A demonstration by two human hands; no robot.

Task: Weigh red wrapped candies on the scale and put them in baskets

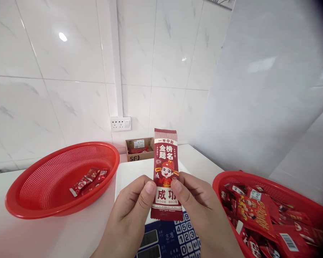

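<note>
Upright in front of me is a dark red snack packet [165,168] with white Chinese lettering and a cartoon figure in a red hat. My left hand [133,208] pinches its left edge between thumb and fingers. On the opposite edge, my right hand [196,204] grips it the same way. Just below and behind the packet lies a digital scale [164,238] with a blue keypad panel, two displays and a white platform, partly hidden by my hands.
A red plastic basket [64,152] on the left holds several small packets [84,182]. Another red basket [258,175], at right, is heaped with red packets [255,215]. A cardboard box [141,156] stands at the back by the tiled wall, below a power socket [120,124].
</note>
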